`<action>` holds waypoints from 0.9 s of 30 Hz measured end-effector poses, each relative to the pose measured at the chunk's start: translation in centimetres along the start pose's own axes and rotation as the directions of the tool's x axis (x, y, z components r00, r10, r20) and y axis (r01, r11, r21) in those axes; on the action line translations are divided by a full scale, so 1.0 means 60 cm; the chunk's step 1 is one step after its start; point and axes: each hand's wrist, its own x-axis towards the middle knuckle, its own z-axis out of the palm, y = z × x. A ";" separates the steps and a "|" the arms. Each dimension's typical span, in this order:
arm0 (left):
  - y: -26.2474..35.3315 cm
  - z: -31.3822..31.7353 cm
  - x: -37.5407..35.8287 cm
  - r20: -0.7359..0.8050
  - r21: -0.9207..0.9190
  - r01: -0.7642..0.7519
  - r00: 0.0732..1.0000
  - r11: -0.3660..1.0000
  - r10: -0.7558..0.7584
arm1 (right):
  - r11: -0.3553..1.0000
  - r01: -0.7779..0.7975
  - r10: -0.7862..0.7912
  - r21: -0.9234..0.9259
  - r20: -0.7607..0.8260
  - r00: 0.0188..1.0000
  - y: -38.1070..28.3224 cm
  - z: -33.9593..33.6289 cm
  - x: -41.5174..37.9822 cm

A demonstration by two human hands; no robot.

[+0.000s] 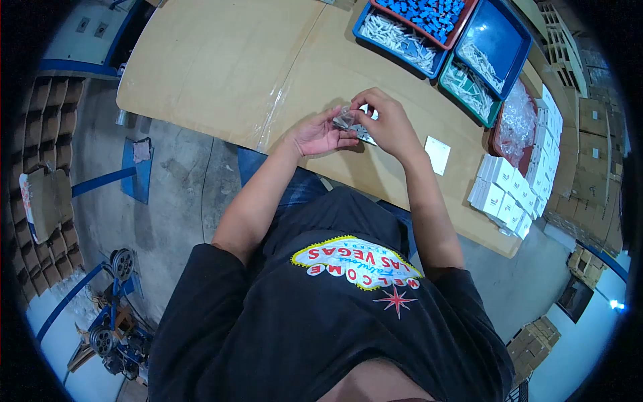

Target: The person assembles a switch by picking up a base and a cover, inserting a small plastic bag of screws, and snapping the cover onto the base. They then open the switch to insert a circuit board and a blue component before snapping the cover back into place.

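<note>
My left hand [320, 136] is turned palm up over the cardboard-covered table, its thumb and fingers around a small, clear, crinkled plastic piece [344, 118], possibly a bag. Close against it, my right hand [387, 124] bends down with thumb and fingertips pinched at the plastic's edge. Under the right fingers shows a small whitish, partly dark flat item [365, 135], mostly hidden by the hand. A flat white card or box [437, 155] lies on the table just right of my right wrist.
Trays at the back right hold blue pieces [429, 15], white slim pieces [396, 41] and more white pieces [467, 90]. A blue tray [494, 33] overlaps them. Clear plastic bags [517, 117] fill a reddish bin. Stacked white boxes [507, 194] stand near the table's right edge.
</note>
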 end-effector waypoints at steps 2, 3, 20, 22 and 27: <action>-0.001 -0.002 0.000 0.027 -0.013 0.000 1.000 1.000 0.001 | 1.000 0.005 -0.005 0.013 0.043 0.999 0.000 0.002 0.002; -0.001 -0.001 -0.001 0.055 -0.028 -0.002 0.999 1.000 0.004 | 0.998 0.002 -0.002 0.056 0.000 1.000 -0.002 0.001 0.004; 0.002 -0.005 -0.001 0.053 -0.020 0.002 0.999 1.000 -0.001 | 0.992 -0.005 0.006 0.128 -0.008 1.000 0.006 0.011 0.009; 0.001 -0.004 0.000 0.054 -0.026 0.005 0.999 1.000 -0.004 | 0.995 -0.002 0.000 0.102 0.013 1.000 -0.004 0.005 0.010; -0.003 0.002 -0.003 0.007 0.027 -0.051 0.999 0.998 0.051 | 0.994 0.056 -0.048 -0.098 0.085 0.995 -0.004 -0.003 0.003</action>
